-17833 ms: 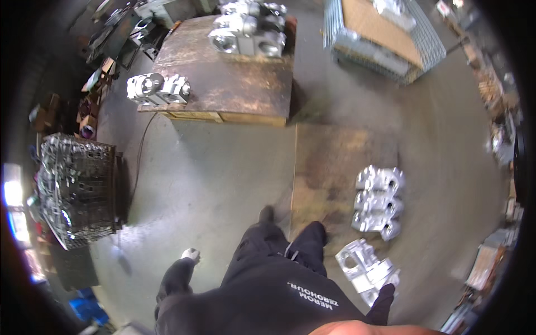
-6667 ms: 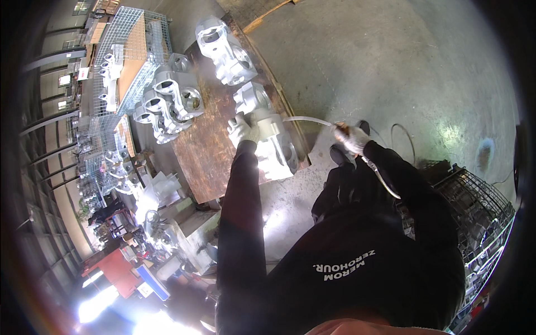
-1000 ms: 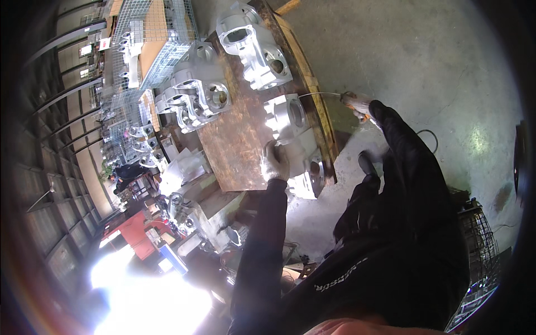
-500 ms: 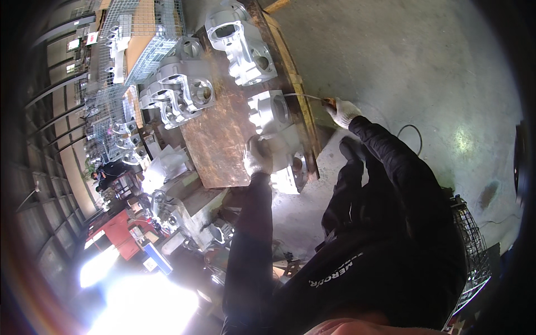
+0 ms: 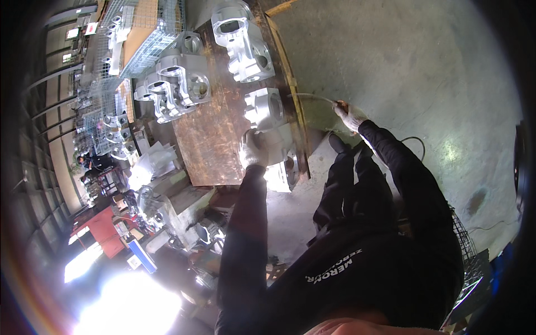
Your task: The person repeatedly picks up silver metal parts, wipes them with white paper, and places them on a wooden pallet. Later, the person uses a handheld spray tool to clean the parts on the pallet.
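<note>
My left hand (image 5: 253, 151), in a white glove, grips the near-left edge of a silvery metal casting (image 5: 272, 111) on the brown worktable (image 5: 201, 153). The casting has a large round opening facing right. Beyond the table's right edge, my right hand (image 5: 352, 116), also gloved, is closed round an air blow gun, mostly hidden in the fist. Its long thin bent tube (image 5: 315, 97) points left toward the casting's opening; whether the tip goes inside I cannot tell. A hose (image 5: 416, 140) loops behind my right forearm.
More castings stand on the table: one at the far right (image 5: 243, 47), a cluster at the left (image 5: 181, 84). Wire mesh cages (image 5: 151, 53) with parts are beyond. A yellowish strip (image 5: 293, 84) runs along the table's right edge. Another person (image 5: 92, 162) is far left.
The whole scene has shifted slightly left as my view turned. My right hand and the tube sit a little farther from the casting. My left hand keeps its place on the casting.
</note>
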`<state>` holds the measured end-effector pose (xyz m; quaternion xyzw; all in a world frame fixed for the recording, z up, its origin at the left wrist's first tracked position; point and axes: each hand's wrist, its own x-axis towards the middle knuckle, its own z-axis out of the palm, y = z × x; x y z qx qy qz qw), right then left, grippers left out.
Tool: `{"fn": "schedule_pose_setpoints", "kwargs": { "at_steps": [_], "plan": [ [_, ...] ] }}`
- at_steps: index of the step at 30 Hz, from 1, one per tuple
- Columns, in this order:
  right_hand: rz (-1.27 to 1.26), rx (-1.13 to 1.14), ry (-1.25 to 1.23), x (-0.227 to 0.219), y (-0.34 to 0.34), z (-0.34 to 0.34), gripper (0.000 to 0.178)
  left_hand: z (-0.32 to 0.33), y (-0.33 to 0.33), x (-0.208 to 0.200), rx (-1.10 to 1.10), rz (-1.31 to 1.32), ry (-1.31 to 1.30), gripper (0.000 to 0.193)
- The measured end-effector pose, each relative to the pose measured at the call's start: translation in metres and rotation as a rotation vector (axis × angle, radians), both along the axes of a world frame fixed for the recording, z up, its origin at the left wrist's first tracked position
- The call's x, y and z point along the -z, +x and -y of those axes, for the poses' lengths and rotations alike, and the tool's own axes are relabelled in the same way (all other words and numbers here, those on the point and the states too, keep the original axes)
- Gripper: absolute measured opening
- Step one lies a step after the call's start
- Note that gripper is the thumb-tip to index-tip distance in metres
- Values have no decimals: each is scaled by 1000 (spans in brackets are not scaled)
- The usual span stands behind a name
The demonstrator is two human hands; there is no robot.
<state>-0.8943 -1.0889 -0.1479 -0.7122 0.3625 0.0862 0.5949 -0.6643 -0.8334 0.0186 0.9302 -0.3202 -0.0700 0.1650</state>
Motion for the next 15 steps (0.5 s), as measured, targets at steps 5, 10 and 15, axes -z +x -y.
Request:
{"fn": "schedule_pose_setpoints", "kwargs": {
  "at_steps": [5,10,15],
  "plan": [
    [191,201,323,9,-24,-22,37,-6,1,3,2,22,44,33],
    [53,13,274,-14,-19,-39,59,-6,5,8,-26,15,-15,38],
    [-35,53,0,-15,29,-48,66,-14,-11,-2,-122,174,-200,52]
  ]
}}
